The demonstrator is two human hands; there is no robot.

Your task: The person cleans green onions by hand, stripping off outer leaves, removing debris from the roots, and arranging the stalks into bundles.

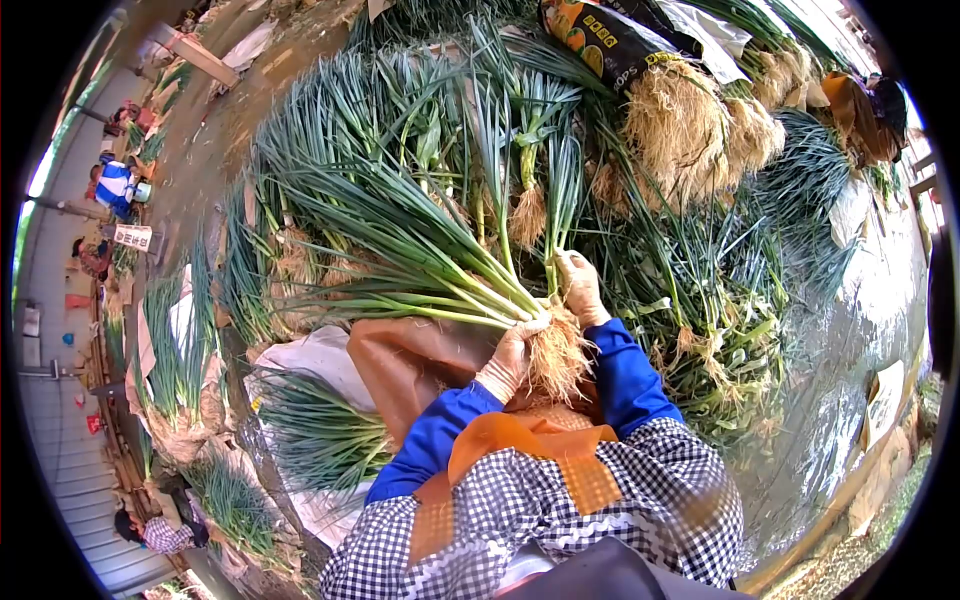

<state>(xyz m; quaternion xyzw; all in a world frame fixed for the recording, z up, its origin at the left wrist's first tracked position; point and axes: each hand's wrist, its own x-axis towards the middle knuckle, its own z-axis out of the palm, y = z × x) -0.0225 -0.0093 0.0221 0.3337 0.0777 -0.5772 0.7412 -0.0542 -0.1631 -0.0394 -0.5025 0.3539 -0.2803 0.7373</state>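
My left hand (510, 358) is closed around the white ends of a bunch of green onions (440, 255). Their long leaves fan out to the upper left, and a tangle of pale roots (557, 358) hangs between my hands. My right hand (578, 284), also closed, grips the lower stem of a separate green onion (564, 190) that points away from me, just right of the bunch. Both hands wear what look like pale gloves. A brown apron or sheet (420, 350) covers my lap beneath the bunch.
Heaps of green onions (350, 120) lie in front of me, with leafy trimmings (720, 370) to the right. Root-end bundles (680, 125) rest by a black printed bag (600, 40). Another pile (325, 430) sits on white sheeting at left. Other people (115, 185) work farther left.
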